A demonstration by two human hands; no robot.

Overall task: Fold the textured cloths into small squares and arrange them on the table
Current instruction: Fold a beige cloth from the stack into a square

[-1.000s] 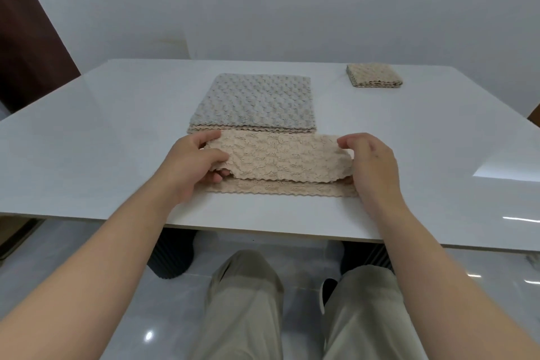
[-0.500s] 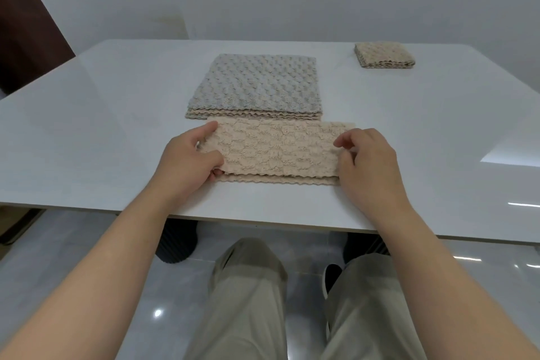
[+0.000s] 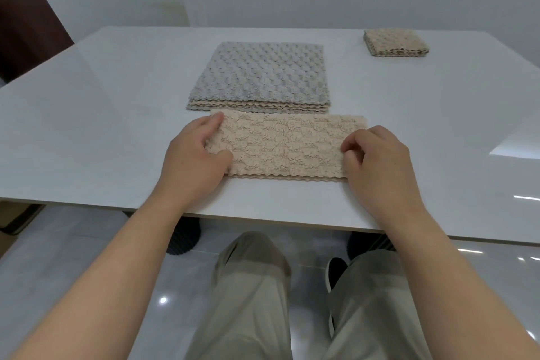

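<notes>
Pinching each end of half-folded beige textured cloth [image 3: 283,146] with left hand [image 3: 193,166] and right hand [image 3: 377,164], likely next folding end onto end.

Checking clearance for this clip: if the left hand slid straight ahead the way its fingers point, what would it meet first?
Probably the near edge of the cloth stack, just beyond the beige cloth the left hand grips; depth is hard to judge.
</notes>
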